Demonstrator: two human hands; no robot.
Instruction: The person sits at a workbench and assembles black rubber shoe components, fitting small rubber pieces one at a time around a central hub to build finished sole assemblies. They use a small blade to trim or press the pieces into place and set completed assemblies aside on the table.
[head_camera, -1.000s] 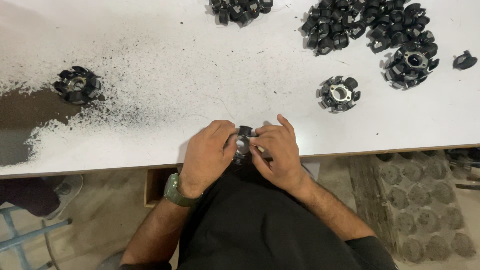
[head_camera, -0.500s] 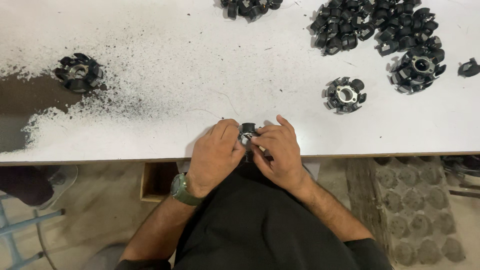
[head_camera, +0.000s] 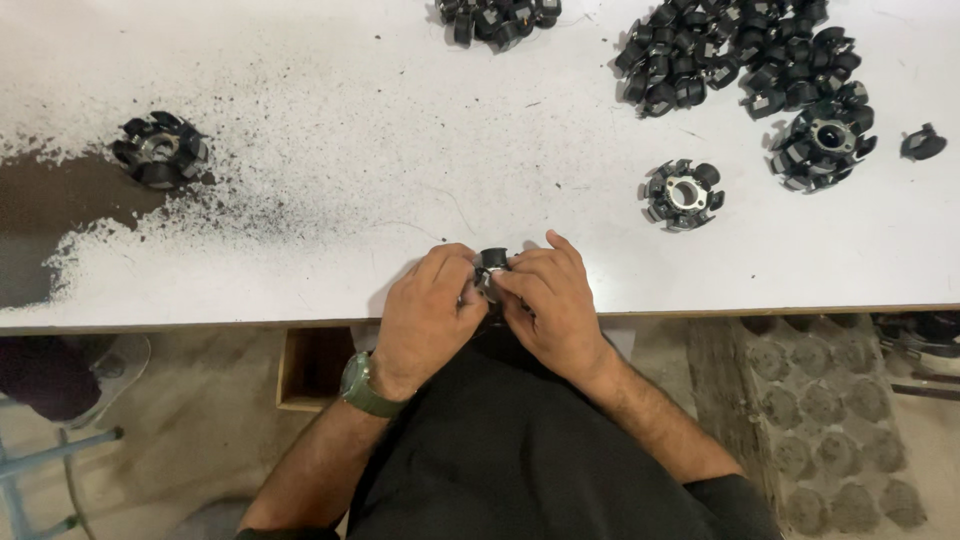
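Both of my hands meet at the near edge of a white table (head_camera: 400, 170). My left hand (head_camera: 428, 310) and my right hand (head_camera: 548, 300) together grip a small black and silver round part (head_camera: 490, 266), mostly hidden by my fingers. A green watch (head_camera: 362, 387) sits on my left wrist. The fingertips of both hands pinch the part from either side.
A round black and silver assembly (head_camera: 683, 193) lies to the right, another (head_camera: 822, 142) further right, and one (head_camera: 158, 150) at far left beside a worn dark patch (head_camera: 60, 215). Piles of small black pieces (head_camera: 730, 55) sit at the back. A wooden box (head_camera: 312, 365) stands under the table.
The hands stay together on the small part with only slight finger shifts. The view has drifted a little, so table items sit slightly lower in frame.
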